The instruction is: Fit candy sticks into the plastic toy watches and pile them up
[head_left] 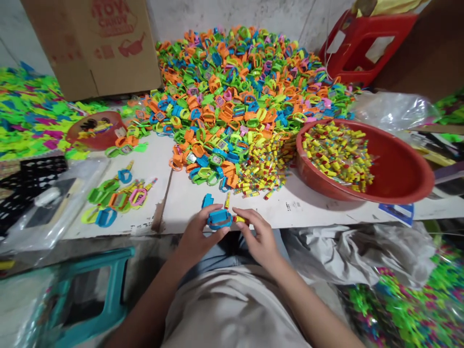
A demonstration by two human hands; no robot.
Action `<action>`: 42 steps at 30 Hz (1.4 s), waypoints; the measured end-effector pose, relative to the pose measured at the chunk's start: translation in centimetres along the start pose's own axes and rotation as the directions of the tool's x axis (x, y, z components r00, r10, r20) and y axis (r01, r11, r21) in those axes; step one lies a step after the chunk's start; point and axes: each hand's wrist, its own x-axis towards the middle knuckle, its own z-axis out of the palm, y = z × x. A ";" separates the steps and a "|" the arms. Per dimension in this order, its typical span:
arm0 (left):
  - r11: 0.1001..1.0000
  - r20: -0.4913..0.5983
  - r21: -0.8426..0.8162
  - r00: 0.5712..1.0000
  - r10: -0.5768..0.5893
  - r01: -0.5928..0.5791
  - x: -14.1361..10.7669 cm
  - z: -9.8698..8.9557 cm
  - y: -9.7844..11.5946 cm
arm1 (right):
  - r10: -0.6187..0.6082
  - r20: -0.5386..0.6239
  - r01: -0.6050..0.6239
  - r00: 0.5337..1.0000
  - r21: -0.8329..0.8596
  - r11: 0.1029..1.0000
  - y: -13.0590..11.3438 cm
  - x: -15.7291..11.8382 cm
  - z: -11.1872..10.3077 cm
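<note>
Between the thumb and fingers of my left hand [199, 237] is a blue toy watch [219, 219], held at the table's front edge. My right hand [258, 234] pinches a small yellow candy packet [240, 220] with a red end, close to the watch's right side. Just beyond my fingers, another blue piece [208, 200] and an upright yellow packet [227, 200] lie on the white table [195, 208]. A big pile of colourful toy watches [232, 96] spreads behind, with a heap of yellow candy packets [263, 166] at its front.
A red basin [398, 169] with yellow packets stands at the right. Left are a small group of watches with packets [118, 198], a red bowl [96, 137] and a cardboard box [97, 48]. A teal stool [119, 290] is below left; a red stool [366, 43] stands back right.
</note>
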 end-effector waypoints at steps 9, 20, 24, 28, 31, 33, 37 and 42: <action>1.000 0.043 0.014 0.999 -0.015 0.015 -0.2 0.1 0.8 | -0.035 -0.130 0.041 0.991 0.042 0.998 -0.1 -0.6 0.1; 0.995 -0.004 0.104 1.000 0.002 -0.001 -0.5 -1.0 2.2 | -0.205 -0.118 0.183 0.972 -0.171 0.968 -0.7 -0.9 0.2; 0.992 -0.002 0.122 1.000 0.001 -0.001 -0.6 -1.0 2.3 | -0.208 -0.130 0.190 0.969 -0.138 0.972 -0.8 -0.9 -0.3; 0.992 0.008 0.124 1.000 0.022 -0.023 -0.6 -0.7 2.4 | -0.250 -0.107 0.236 0.962 -0.130 0.963 -1.1 -0.8 -0.2; 0.993 -0.012 0.118 1.000 0.014 -0.013 -0.7 -0.5 2.3 | -0.278 -0.063 0.264 0.959 -0.171 0.949 -1.3 -0.8 -0.3; 0.994 -0.020 0.108 1.000 -0.005 0.007 -0.8 -0.4 2.2 | -0.301 -0.012 0.291 0.954 -0.219 0.931 -1.4 -0.7 -0.5; 0.996 -0.037 0.060 0.997 -0.062 0.064 -0.8 -0.4 2.1 | -0.290 0.074 0.299 0.954 -0.288 0.910 -1.5 -0.6 -0.8; 0.984 -0.039 -0.011 0.984 -0.176 0.176 -0.4 -0.2 2.2 | -0.275 0.152 0.313 0.949 -0.368 0.876 -1.9 -0.5 -0.6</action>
